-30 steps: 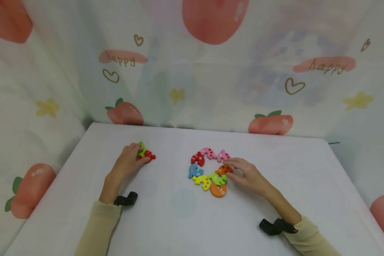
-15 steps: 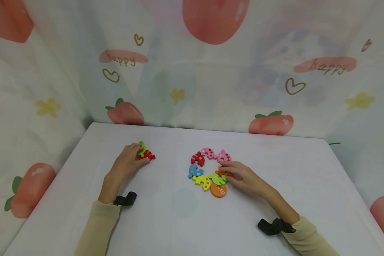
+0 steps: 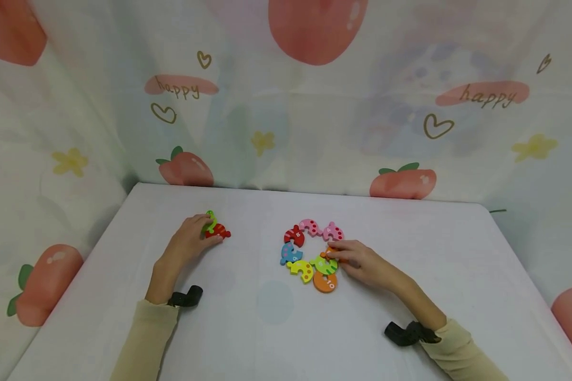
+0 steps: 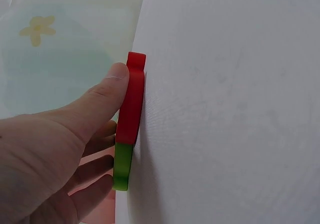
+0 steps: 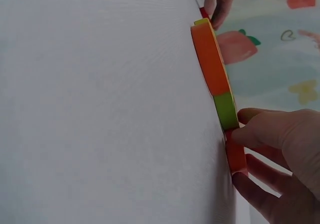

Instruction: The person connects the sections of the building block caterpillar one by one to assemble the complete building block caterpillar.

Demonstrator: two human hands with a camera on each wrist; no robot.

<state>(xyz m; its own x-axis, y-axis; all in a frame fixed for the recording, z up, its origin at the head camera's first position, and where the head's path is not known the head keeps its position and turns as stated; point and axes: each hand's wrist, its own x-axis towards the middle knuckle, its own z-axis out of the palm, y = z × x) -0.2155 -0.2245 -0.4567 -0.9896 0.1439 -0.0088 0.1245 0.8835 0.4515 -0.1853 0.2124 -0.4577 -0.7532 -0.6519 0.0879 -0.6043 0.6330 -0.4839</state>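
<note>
At the table's left, my left hand holds a red striped animal-shaped puzzle piece and a green puzzle piece that touch each other on the cloth. In the left wrist view its thumb presses the edge of the red piece, with fingers bent at the far side. My right hand grips an orange dotted puzzle piece, partly hidden under the fingers, at the right side of a ring of pieces. Against it lies a green striped piece, above a round orange piece numbered 10.
Continuing the ring are a yellow dotted piece, a blue piece, a red piece and two pink pieces. A white cloth covers the table. Behind it hangs a peach-patterned curtain.
My right hand has moved slightly left and closed its fingers over the orange dotted piece. My left hand stays almost still with the red and green pieces.
</note>
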